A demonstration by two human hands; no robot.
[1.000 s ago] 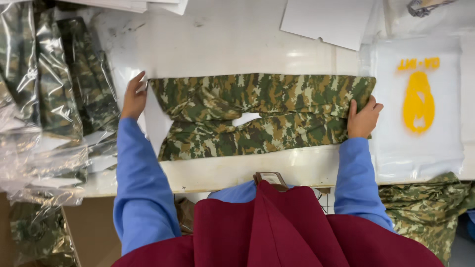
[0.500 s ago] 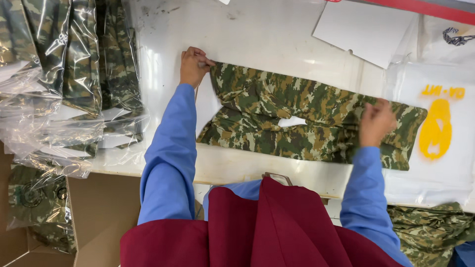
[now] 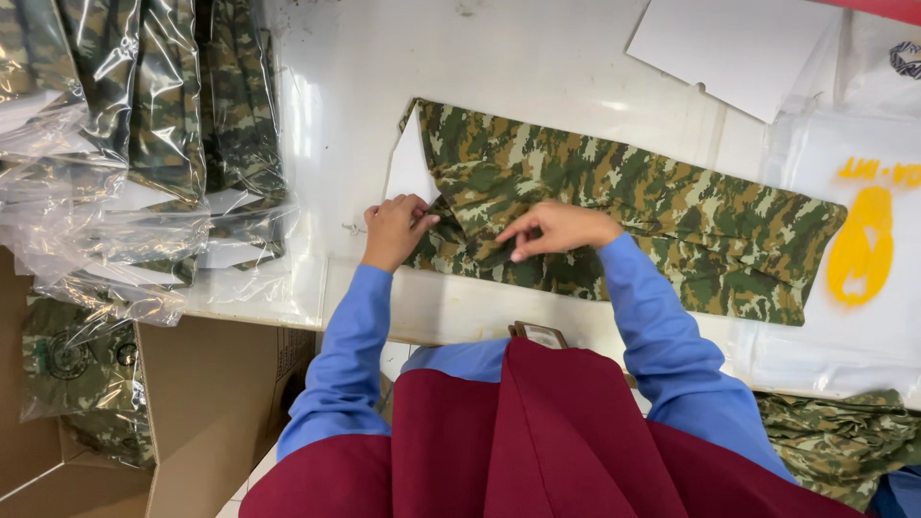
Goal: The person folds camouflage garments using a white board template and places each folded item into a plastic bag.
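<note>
Folded camouflage-print cloth garment (image 3: 624, 206) lies flat on the white table (image 3: 537, 58), running from table centre toward the right, long and narrow. A white card insert (image 3: 411, 165) shows at its left end, partly under the cloth.

Left hand (image 3: 393, 230): fingers curled, pinching the cloth's lower left corner against the card. Right hand (image 3: 556, 228): fingers extended and close together, pressing flat on the fabric just right of the left hand; it grips nothing.

Progress, judged: garment already folded lengthwise into a strip; the left end is being turned in over the card. It is not yet bagged and the right end is not yet folded in.

Containers:
- Clear plastic bags (image 3: 144, 125), stacked at table left, each holding a folded camouflage garment with a white card.
- Open brown cardboard box (image 3: 206, 403), below the table edge at lower left; a bagged camouflage garment (image 3: 72, 369) lies beside or in it, cannot tell which.
- Flat clear bag with yellow print (image 3: 863, 249), far right, under the garment's end; appears empty.

Loose camouflage cloth (image 3: 844, 441) lies lower right.
</note>
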